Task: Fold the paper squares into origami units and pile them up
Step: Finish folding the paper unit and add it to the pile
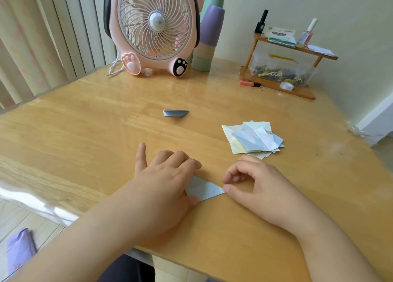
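My left hand (168,175) lies over the pale blue paper piece (204,189) I am folding, knuckles bent and fingers pressing it flat, the forefinger stretched out alone on the wood. My right hand (253,181) pinches the paper's pointed right tip between thumb and curled fingers. The piece sits near the front edge of the glossy light wooden tabletop (85,137), a little right of its middle, and already shows a triangular shape — part-folded, I judge, not finished.

Further out, toward the right edge, a loose heap of pale blue and cream paper squares (253,139) waits; these look mostly unfolded, though I cannot count them. Toward the middle of the tabletop lies one small folded blue-grey paper unit (176,113) — seemingly the only one done, so no real pile exists yet and most of the work remains.
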The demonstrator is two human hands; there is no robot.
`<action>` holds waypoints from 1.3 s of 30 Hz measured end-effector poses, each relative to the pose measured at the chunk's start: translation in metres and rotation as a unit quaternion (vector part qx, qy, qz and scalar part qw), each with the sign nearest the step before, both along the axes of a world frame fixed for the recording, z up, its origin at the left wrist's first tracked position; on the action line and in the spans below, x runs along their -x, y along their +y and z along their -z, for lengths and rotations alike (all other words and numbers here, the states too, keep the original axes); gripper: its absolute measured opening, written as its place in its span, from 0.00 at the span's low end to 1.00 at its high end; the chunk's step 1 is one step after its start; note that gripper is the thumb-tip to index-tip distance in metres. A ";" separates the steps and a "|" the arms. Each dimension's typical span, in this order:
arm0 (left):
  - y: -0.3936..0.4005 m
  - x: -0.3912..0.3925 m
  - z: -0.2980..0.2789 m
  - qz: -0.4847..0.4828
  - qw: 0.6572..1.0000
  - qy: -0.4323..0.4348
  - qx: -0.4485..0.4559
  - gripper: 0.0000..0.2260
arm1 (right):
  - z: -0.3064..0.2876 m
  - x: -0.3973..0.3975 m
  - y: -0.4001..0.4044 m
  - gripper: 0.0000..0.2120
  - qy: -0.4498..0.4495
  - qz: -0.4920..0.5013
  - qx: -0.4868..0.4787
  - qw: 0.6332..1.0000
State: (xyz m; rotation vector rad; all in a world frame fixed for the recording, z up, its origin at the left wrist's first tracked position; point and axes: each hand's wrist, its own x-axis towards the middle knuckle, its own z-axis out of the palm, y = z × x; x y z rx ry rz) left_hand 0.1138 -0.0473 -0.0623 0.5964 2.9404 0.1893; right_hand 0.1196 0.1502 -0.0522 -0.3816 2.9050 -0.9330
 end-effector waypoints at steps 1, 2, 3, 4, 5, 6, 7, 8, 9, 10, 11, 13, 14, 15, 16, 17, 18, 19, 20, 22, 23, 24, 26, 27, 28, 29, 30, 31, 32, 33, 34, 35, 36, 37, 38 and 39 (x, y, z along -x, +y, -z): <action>-0.001 0.003 -0.002 0.004 1.000 -0.002 -0.011 0.24 | 0.001 -0.001 -0.001 0.04 0.001 -0.002 0.006 1.000; -0.002 0.005 0.000 0.005 1.000 -0.015 -0.020 0.25 | 0.001 -0.001 -0.001 0.03 0.000 -0.006 0.010 1.000; -0.003 0.006 0.000 0.005 0.999 -0.017 -0.033 0.25 | 0.002 -0.002 -0.002 0.04 -0.002 -0.010 0.011 1.000; -0.004 0.006 0.000 0.005 0.999 -0.013 -0.041 0.26 | 0.002 -0.002 -0.003 0.04 -0.007 -0.015 0.013 1.000; -0.005 0.006 0.002 0.006 0.999 -0.002 -0.049 0.26 | 0.002 -0.003 -0.005 0.05 -0.010 -0.019 0.017 1.000; -0.006 0.006 0.002 0.007 0.998 0.005 -0.057 0.26 | 0.002 -0.003 -0.005 0.06 -0.012 -0.023 0.024 0.999; -0.007 0.004 0.002 0.007 0.997 0.006 -0.072 0.26 | 0.001 -0.004 -0.006 0.07 -0.011 -0.024 0.035 0.999; -0.008 0.003 0.002 0.008 0.996 0.006 -0.089 0.26 | 0.000 -0.005 -0.007 0.07 -0.012 -0.022 0.047 0.999; -0.009 0.002 0.001 0.010 0.994 0.009 -0.106 0.25 | -0.001 -0.005 -0.007 0.07 -0.015 -0.018 0.060 0.998; -0.009 0.002 -0.001 0.012 0.992 0.014 -0.126 0.24 | -0.002 -0.006 -0.008 0.06 -0.019 -0.014 0.076 0.997; -0.009 0.001 -0.001 0.012 0.987 0.023 -0.157 0.22 | -0.003 -0.007 -0.009 0.06 -0.018 -0.010 0.095 0.995; -0.008 0.003 -0.001 0.017 0.965 0.071 -0.251 0.17 | -0.006 -0.007 -0.010 0.09 0.003 -0.008 0.138 0.990; -0.008 0.005 0.000 0.024 0.950 0.116 -0.290 0.14 | -0.007 -0.007 -0.010 0.11 0.022 -0.006 0.155 0.988; -0.009 0.007 0.001 0.029 0.936 0.155 -0.315 0.12 | -0.007 -0.006 -0.010 0.13 0.046 -0.002 0.160 0.986; -0.009 0.007 0.001 0.034 0.926 0.177 -0.332 0.10 | -0.007 -0.006 -0.009 0.14 0.073 0.002 0.153 0.986; -0.008 0.006 0.000 0.040 0.920 0.183 -0.343 0.09 | -0.007 -0.004 -0.009 0.13 0.103 0.002 0.136 0.985; -0.007 0.004 0.000 0.051 0.919 0.188 -0.344 0.09 | -0.005 -0.003 -0.008 0.11 0.130 -0.001 0.117 0.985; -0.005 0.002 0.000 0.065 0.919 0.198 -0.335 0.08 | -0.003 -0.001 -0.007 0.09 0.151 -0.005 0.096 0.984; -0.003 0.001 0.003 0.082 0.920 0.213 -0.319 0.07 | 0.000 0.001 -0.006 0.07 0.163 -0.010 0.075 0.984; 0.000 -0.001 0.014 0.113 0.924 0.231 -0.281 0.07 | 0.005 0.004 -0.002 0.06 0.151 -0.016 0.024 0.988; 0.000 -0.002 0.020 0.122 0.929 0.225 -0.266 0.08 | 0.007 0.005 -0.001 0.07 0.135 -0.019 -0.002 0.991; 0.000 -0.004 0.026 0.126 0.936 0.211 -0.252 0.09 | 0.008 0.005 0.000 0.07 0.118 -0.023 -0.024 0.993; -0.002 -0.007 0.031 0.132 0.949 0.169 -0.229 0.12 | 0.008 0.004 0.002 0.07 0.096 -0.026 -0.043 0.994; -0.004 -0.009 0.031 0.132 0.954 0.154 -0.222 0.14 | 0.007 0.003 0.002 0.06 0.096 -0.025 -0.043 0.994; -0.005 -0.009 0.031 0.130 0.956 0.144 -0.218 0.14 | 0.007 0.002 0.002 0.05 0.102 -0.023 -0.041 0.994; -0.006 -0.010 0.030 0.128 0.958 0.137 -0.216 0.13 | 0.007 0.002 0.001 0.04 0.111 -0.021 -0.043 0.993; -0.006 -0.010 0.029 0.125 0.959 0.135 -0.214 0.12 | 0.008 0.002 -0.001 0.02 0.119 -0.021 -0.046 0.992; -0.006 -0.009 0.030 0.124 0.960 0.137 -0.212 0.10 | 0.009 0.002 -0.004 0.03 0.125 -0.021 -0.049 0.991; -0.006 -0.009 0.030 0.123 0.960 0.141 -0.209 0.08 | 0.011 0.002 -0.008 0.03 0.127 -0.022 -0.051 0.990; -0.006 -0.009 0.031 0.120 0.960 0.143 -0.208 0.07 | 0.012 0.002 -0.012 0.04 0.127 -0.021 -0.051 0.990; -0.006 -0.009 0.032 0.116 0.961 0.145 -0.207 0.07 | 0.014 0.003 -0.014 0.05 0.126 -0.016 -0.049 0.991; -0.006 -0.009 0.033 0.111 0.961 0.148 -0.205 0.07 | 0.014 0.004 -0.014 0.07 0.123 -0.006 -0.046 0.991; -0.007 -0.009 0.034 0.106 0.962 0.149 -0.201 0.09 | 0.013 0.005 -0.011 0.09 0.117 0.008 -0.045 0.992; -0.007 -0.009 0.034 0.102 0.964 0.149 -0.195 0.11 | 0.012 0.007 -0.008 0.10 0.111 0.026 -0.048 0.992; -0.008 -0.009 0.035 0.098 0.965 0.150 -0.191 0.12 | 0.010 0.008 -0.004 0.10 0.109 0.043 -0.054 0.992; -0.009 -0.009 0.036 0.095 0.966 0.149 -0.190 0.13 | 0.009 0.009 -0.001 0.11 0.108 0.056 -0.060 0.991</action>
